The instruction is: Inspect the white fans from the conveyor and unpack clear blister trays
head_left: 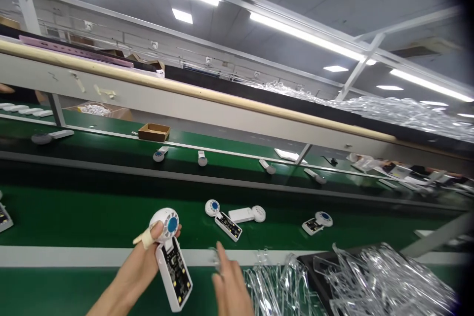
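My left hand (153, 249) is closed around a white handheld fan (174, 271), its thumb pressed on the round head. The fan has a blue centre, and its opened handle exposes a black circuit board. Close by on the right, my right hand (233, 284) is blurred by motion, its thumb and forefinger pointing up. At those fingertips is a small clear plastic piece (215, 259), faint and smeared, apparently pinched. Clear plastic parts (281, 284) lie in a pile just right of this hand.
More fans lie on the green belt, one with an exposed board (228, 226), another closed (246, 214). A black tray (314, 276) heaped with clear parts sits at lower right. Beyond the belt are a cardboard tray (154, 132) and an overhead shelf (207, 96).
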`<state>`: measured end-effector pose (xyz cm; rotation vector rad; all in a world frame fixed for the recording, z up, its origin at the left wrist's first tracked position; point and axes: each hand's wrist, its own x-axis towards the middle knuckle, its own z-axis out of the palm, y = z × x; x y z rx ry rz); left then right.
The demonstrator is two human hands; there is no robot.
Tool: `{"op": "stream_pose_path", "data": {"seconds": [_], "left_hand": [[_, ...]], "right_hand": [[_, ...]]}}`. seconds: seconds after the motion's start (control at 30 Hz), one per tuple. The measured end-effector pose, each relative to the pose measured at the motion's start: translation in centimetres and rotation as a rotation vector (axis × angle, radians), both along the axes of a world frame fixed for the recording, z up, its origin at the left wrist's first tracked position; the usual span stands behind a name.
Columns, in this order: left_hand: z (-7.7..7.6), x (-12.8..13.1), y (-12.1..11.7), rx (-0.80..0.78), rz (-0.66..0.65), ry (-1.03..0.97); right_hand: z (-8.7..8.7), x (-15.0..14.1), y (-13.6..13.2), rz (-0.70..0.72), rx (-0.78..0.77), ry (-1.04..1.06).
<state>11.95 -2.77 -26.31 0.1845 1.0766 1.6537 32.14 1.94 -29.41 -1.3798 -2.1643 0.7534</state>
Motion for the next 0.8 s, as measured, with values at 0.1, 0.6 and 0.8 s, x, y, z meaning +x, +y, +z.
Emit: {"op": "stream_pose_path", "data": {"seconds": [0.1,0.6,0.8], "left_hand": [[1.2,3.2,-1.2,0.042,0.015,-0.147],[3.0,5.5,-4.0,0.138,0.044,-0.130],[0.7,6.5,-5.0,-0.131,0.007,0.138]], "right_hand": [[0.9,-3.9,-2.5,0.051,0.226,-0.168],[-0.5,-2.7,-5.8,0.145,0.177,0.120],[1.4,-2.1,-5.8,0.176,0.233,0.217]]}}
